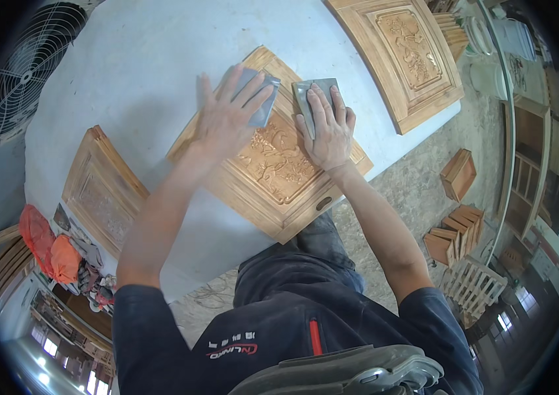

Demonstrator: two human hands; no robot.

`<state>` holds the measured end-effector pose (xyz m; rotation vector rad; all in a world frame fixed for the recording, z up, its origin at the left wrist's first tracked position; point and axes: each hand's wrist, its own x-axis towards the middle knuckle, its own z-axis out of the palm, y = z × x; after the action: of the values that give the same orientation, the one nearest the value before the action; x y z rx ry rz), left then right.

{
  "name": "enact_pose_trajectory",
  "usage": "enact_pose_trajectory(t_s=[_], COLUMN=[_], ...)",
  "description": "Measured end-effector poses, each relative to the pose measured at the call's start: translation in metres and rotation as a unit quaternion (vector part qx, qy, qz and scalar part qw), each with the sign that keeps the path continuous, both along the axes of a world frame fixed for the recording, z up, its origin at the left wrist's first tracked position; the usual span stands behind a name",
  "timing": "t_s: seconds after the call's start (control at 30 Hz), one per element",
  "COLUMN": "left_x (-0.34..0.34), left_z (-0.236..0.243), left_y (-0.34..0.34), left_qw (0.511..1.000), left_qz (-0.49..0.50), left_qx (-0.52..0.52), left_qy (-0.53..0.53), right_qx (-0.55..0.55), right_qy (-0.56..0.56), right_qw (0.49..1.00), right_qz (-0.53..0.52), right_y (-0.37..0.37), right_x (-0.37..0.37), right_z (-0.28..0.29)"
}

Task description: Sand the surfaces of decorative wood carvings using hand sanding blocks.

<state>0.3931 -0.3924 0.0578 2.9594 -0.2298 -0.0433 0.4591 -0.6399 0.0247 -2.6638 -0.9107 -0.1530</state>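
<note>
A carved wooden cabinet door (306,197) lies at an angle on the pale table cover in front of me, its raised floral panel in the middle and a dark oval knot near its close edge. My left hand (227,122) presses a grey sandpaper sheet (267,108) onto the door's upper left, its fingers spread. On the upper right frame, my right hand (329,135) holds another grey sandpaper sheet (302,89), the thumb along its left side and fingers over the top. What lies under the palms is hidden.
Another carved door (385,85) lies at the far right of the table (141,39), and one more (111,184) at the left. A fan (26,78) stands far left. Orange cloths (65,257) lie lower left. Wooden drawers (458,174) and a white crate (470,283) sit on the right floor.
</note>
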Motion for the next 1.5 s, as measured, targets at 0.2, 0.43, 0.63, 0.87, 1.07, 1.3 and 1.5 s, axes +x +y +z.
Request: enact_pose_trajectory(t_s=[0.2, 0.43, 0.63, 0.87, 1.07, 1.3, 1.5], left_x=[-0.019, -0.022, -0.148, -0.18, -0.203, -0.256, -0.204], left_z=[-0.002, 0.006, 0.015, 0.003, 0.011, 0.015, -0.012], left_y=[0.01, 0.013, 0.044, -0.007, -0.099, -0.199, -0.04], left_qw=[0.998, 0.998, 0.995, 0.976, 0.958, 0.961, 0.971], left_qz=[-0.003, 0.031, 0.081, 0.215, 0.268, 0.228, 0.227], left_qx=[-0.054, -0.048, -0.037, -0.012, -0.092, -0.127, 0.08], left_qy=[0.028, 0.036, 0.037, 0.016, 0.046, 0.096, -0.003], right_qx=[-0.004, 0.01, 0.015, 0.005, 0.012, 0.013, 0.039], right_qy=[-0.004, -0.007, -0.034, -0.032, -0.044, -0.033, -0.021], right_qw=[1.0, 1.0, 0.999, 0.999, 0.998, 0.998, 0.997], right_qz=[-0.008, 0.005, 0.011, 0.028, 0.037, 0.045, 0.058], right_y=[-0.006, 0.002, -0.005, -0.003, -0.002, -0.007, -0.006], right_x=[0.002, 0.003, 0.001, -0.004, 0.002, 0.003, 0.002], right_z=[0.001, -0.004, -0.007, -0.008, -0.012, -0.017, -0.018])
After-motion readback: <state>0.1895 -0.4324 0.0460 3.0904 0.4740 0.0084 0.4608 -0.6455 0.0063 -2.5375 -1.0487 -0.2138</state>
